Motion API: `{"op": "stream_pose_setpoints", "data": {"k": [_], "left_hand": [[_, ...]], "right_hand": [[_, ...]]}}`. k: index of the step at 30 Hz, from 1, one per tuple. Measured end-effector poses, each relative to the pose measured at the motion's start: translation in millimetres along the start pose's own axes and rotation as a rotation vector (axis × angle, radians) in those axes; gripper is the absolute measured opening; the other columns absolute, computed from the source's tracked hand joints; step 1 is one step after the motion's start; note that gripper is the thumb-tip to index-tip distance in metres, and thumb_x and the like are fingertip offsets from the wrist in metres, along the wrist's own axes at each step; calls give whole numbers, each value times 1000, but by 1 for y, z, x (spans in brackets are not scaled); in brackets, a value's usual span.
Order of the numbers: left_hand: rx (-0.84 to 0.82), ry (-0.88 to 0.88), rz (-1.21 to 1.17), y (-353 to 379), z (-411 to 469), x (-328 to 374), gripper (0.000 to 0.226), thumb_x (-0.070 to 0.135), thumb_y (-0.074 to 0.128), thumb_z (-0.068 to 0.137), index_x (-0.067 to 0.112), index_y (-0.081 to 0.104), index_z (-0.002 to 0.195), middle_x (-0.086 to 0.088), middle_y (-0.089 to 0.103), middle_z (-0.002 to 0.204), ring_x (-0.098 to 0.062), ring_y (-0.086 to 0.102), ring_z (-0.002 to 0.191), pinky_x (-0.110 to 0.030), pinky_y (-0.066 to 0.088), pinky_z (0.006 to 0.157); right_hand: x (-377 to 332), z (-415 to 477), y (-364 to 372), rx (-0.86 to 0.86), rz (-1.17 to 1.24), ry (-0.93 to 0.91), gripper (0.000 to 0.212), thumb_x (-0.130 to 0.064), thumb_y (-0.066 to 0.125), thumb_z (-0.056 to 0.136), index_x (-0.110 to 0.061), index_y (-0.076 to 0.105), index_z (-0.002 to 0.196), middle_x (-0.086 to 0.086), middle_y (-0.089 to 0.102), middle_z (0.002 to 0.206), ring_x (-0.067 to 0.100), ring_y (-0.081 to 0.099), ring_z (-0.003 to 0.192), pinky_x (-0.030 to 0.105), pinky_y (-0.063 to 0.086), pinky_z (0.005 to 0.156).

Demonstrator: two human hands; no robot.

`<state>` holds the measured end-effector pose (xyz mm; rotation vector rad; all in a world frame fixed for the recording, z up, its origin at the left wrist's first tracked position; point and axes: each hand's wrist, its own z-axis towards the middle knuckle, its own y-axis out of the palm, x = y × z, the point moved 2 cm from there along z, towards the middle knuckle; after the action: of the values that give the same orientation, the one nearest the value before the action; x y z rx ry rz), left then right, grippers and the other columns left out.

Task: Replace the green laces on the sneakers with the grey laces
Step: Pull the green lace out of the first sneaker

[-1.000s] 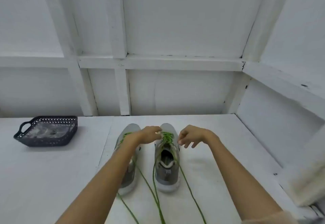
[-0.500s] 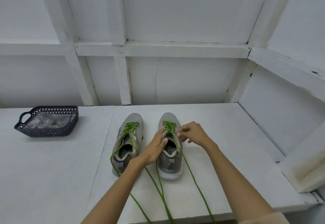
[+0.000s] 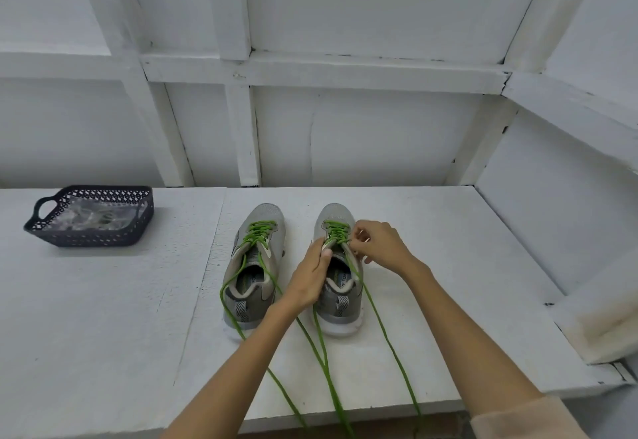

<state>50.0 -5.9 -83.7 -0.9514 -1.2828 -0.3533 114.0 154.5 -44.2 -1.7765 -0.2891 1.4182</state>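
White tabletop [image 3: 103, 318]; left hand [image 3: 310, 280] on sneaker [image 3: 340, 314], right hand [image 3: 379, 245] on green laces [image 3: 336, 233], unchanged.

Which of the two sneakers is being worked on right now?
The sneaker on the right: the left hand grips it and the right hand pinches its green lace. The left sneaker sits untouched beside it.

Bright, even light; soft shadows; wide-angle bending at edges
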Motion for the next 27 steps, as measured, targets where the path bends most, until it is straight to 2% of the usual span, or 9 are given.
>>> {"op": "stream_pose_setpoints", "data": {"k": [4, 8, 10, 13, 17, 20, 22, 24, 27], "left_hand": [[16, -12, -5, 2, 1, -4, 47, 37, 28, 104, 19, 29, 148, 2, 34, 152, 0, 28, 130, -12, 18, 100], [19, -28, -7, 3, 3, -9, 49, 40, 27, 104, 21, 28, 149, 4, 32, 152, -10, 26, 141, -16, 17, 105], [26, -24, -12, 3, 3, -8, 48, 39, 27, 104, 21, 29, 149, 9, 34, 148, -6, 27, 139, -16, 17, 105], [27, -21, -9, 3, 2, -5, 46, 36, 27, 105, 20, 30, 148, 15, 33, 138, 3, 25, 128, -13, 16, 103], [27, -15, 10, 4, 3, -10, 50, 41, 26, 104, 21, 28, 149, 7, 32, 152, -5, 24, 140, -19, 17, 110], [35, -16, 6, 4, 2, -8, 48, 39, 27, 104, 21, 29, 148, 6, 34, 150, -1, 26, 135, -16, 17, 106], [32, -15, 10, 3, 1, -6, 47, 37, 27, 104, 20, 30, 148, 5, 35, 149, 2, 26, 128, -15, 17, 104], [25, -14, 20, 2, 1, -6, 47, 38, 26, 104, 20, 30, 148, 6, 34, 149, 3, 25, 128, -16, 17, 103], [15, -23, 29, 3, 3, -9, 50, 41, 26, 104, 21, 28, 149, 10, 33, 149, -2, 26, 136, -19, 18, 107]], "right_hand": [[5, -2, 6, 58, 147, 69, 9, -16, 55, 93, -15, 56, 84, 7, 71, 74, 22, 68, 64, 36, 60, 66], [16, -6, -4, -106, 422, 155, 7, -12, 65, 90, -6, 67, 89, 10, 71, 82, 19, 68, 77, 32, 59, 71], [16, -9, -5, -145, 394, 130, 6, -13, 69, 88, -7, 70, 87, 10, 70, 82, 16, 68, 78, 29, 58, 70], [13, -6, -3, -91, 358, 119, 5, -14, 67, 88, -12, 67, 84, 10, 72, 83, 22, 70, 77, 33, 57, 67], [11, -1, -2, 43, 472, 188, 10, -19, 55, 97, -10, 58, 92, 14, 72, 93, 29, 69, 70, 34, 54, 62], [12, -3, 0, -92, 459, 195, 20, -23, 66, 91, -4, 65, 98, 13, 68, 87, 21, 65, 76, 33, 59, 68], [12, -5, -2, -153, 428, 179, 15, -20, 71, 87, -5, 68, 88, 13, 67, 82, 18, 65, 76, 30, 59, 68], [12, -3, -5, -72, 389, 167, 10, -13, 69, 88, -6, 67, 81, 16, 69, 82, 19, 67, 72, 33, 60, 67], [15, 2, -9, 241, 381, 209, 9, -9, 64, 90, -9, 67, 81, 15, 70, 85, 19, 64, 63, 38, 58, 63]]}}
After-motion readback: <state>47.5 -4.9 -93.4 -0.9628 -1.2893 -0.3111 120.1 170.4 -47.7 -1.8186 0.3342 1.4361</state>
